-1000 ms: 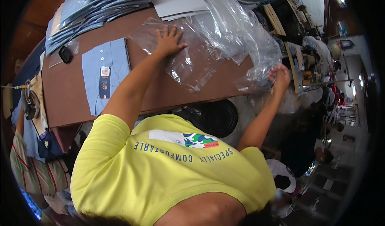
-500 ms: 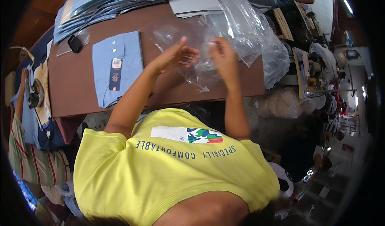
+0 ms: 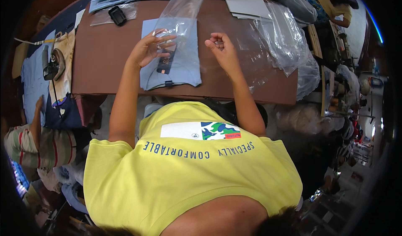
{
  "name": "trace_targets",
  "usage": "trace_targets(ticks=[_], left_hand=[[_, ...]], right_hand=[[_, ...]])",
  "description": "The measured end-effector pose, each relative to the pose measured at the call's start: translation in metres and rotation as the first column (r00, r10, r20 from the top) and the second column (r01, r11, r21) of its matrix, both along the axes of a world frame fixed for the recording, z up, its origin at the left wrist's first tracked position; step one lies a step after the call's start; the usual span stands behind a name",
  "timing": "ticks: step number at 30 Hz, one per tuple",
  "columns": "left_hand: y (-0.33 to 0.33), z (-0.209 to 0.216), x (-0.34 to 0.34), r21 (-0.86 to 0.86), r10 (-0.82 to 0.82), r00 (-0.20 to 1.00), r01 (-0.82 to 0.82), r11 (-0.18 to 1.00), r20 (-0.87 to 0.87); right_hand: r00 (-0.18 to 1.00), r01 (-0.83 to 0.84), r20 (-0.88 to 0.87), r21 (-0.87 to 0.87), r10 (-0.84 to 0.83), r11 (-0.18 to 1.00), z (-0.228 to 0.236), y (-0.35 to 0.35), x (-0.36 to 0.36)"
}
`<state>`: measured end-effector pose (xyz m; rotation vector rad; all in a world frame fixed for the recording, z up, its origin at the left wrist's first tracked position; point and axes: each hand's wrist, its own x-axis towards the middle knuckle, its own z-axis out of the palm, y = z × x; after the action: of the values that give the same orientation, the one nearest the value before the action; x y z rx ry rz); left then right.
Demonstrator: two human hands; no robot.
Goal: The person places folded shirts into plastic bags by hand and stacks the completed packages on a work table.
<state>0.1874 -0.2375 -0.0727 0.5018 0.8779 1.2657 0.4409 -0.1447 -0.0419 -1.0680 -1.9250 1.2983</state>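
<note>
Blue shirt, near table edge, room leftward

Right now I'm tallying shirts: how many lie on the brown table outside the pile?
1: the folded blue shirt at the table's near edge, partly behind the left hand and a clear bag.

Yellow shirt, short sleeves, ribbed collar; white chest panel, camouflage patch, red block, blue lettering.

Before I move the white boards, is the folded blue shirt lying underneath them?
No, the folded blue shirt lies near the left hand, brown tabletop between it and the white boards.
</note>
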Motion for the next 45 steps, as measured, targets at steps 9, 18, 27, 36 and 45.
trace_targets(ticks=[9, 18, 27, 36, 45], left_hand=[[0.001, 0.002, -0.048, 0.089, -0.031, 0.999, 0.034, 0.995, -0.038], [-0.023, -0.046, -0.070, -0.086, 0.090, 0.949, -0.121, 0.989, -0.303], [-0.017, -0.035, -0.056, -0.061, 0.259, 0.733, -0.378, 0.924, -0.629], [0.028, -0.026, -0.057, 0.161, 0.288, 0.808, -0.239, 0.958, -0.514], [0.048, 0.094, -0.043, 0.832, 0.654, 0.538, 0.192, 0.520, -0.533]], right_hand=[[0.993, 0.097, -0.054, -0.104, -0.103, 0.990, -0.057, -0.002, -0.060], [0.945, 0.245, -0.088, -0.449, -0.315, 0.860, -0.056, -0.025, -0.047], [0.993, 0.068, 0.116, -0.472, -0.015, 0.879, -0.054, 0.003, -0.026], [0.970, 0.065, -0.213, -0.250, -0.120, 0.966, -0.058, 0.015, -0.037], [0.871, 0.228, -0.486, 0.275, -0.070, 0.934, -0.048, 0.023, -0.061]])
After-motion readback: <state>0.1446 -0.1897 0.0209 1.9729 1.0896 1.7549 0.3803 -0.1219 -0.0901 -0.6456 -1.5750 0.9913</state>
